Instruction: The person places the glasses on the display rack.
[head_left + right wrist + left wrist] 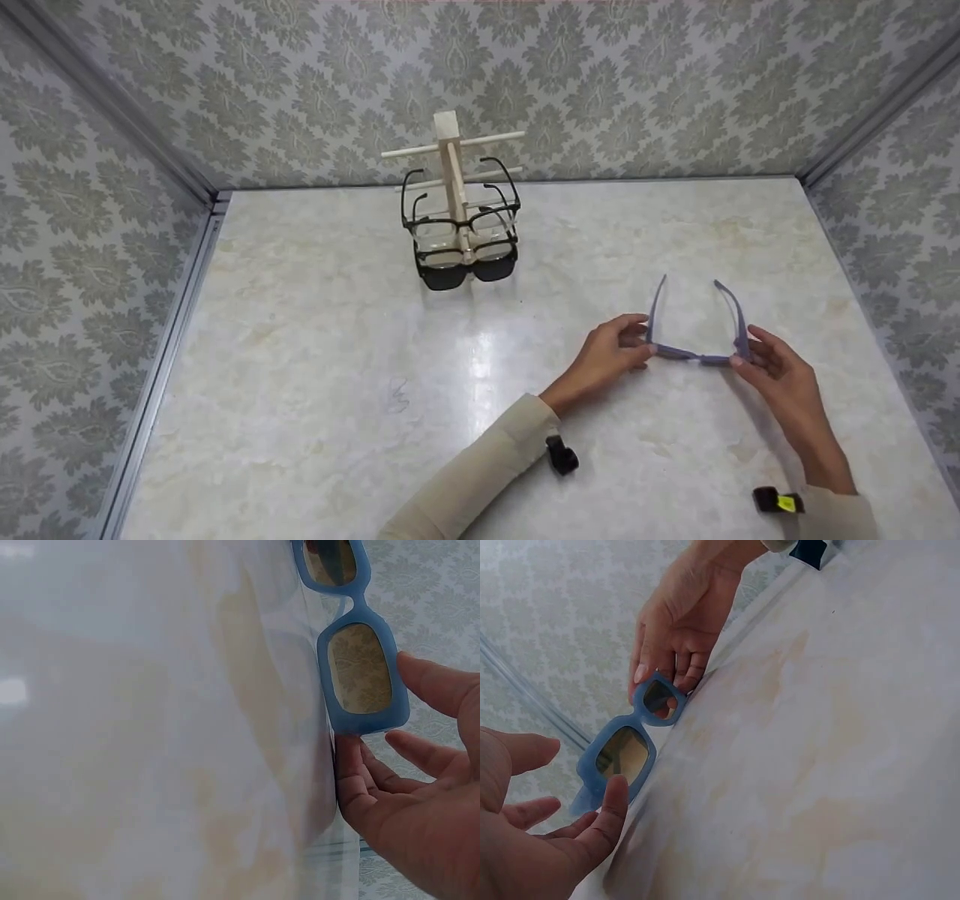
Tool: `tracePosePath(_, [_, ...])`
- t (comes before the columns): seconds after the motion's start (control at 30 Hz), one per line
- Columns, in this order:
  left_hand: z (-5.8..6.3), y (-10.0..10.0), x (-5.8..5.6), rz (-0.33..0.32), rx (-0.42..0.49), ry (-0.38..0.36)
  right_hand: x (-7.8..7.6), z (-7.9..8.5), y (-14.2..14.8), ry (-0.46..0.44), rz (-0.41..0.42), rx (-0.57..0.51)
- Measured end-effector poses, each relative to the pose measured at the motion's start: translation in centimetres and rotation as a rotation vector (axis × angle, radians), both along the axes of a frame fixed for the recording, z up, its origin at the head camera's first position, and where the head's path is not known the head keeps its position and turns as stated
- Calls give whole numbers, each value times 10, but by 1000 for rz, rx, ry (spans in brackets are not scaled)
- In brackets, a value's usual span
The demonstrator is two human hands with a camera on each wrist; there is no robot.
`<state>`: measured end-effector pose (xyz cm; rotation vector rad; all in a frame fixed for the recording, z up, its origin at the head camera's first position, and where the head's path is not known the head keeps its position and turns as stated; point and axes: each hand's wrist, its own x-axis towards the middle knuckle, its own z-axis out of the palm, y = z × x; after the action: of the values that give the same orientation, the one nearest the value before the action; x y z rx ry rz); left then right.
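Observation:
Blue-framed sunglasses (714, 361) with tinted lenses are at the right side of the table, their temples unfolded and pointing toward the back wall. My right hand (787, 382) pinches the right end of the frame, thumb on the rim and fingers around the corner, as the right wrist view shows. At the other end my left hand (604, 352) has its fingers spread loosely around the frame corner. One left finger (615, 799) overlaps the lens in the left wrist view. The temples are mostly hidden behind the frame in both wrist views.
A wooden display stand (446, 127) with crossbars stands toward the back, left of the hands. It carries black-framed glasses (405, 223) and, lowest, dark sunglasses (445, 277). Patterned walls (487, 60) enclose the marbled table (300, 337) at the back and sides.

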<state>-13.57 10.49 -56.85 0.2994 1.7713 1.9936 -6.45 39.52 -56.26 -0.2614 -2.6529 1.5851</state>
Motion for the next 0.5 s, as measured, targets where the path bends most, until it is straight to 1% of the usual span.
tracePosePath(0.27, [3,1,-4,-21,-27,-7,-1,0,-2,42,14,-46])
tracePosePath(0.5, [5,-7,-4,-13,7,-1,-2,4,-7,66,22,-85])
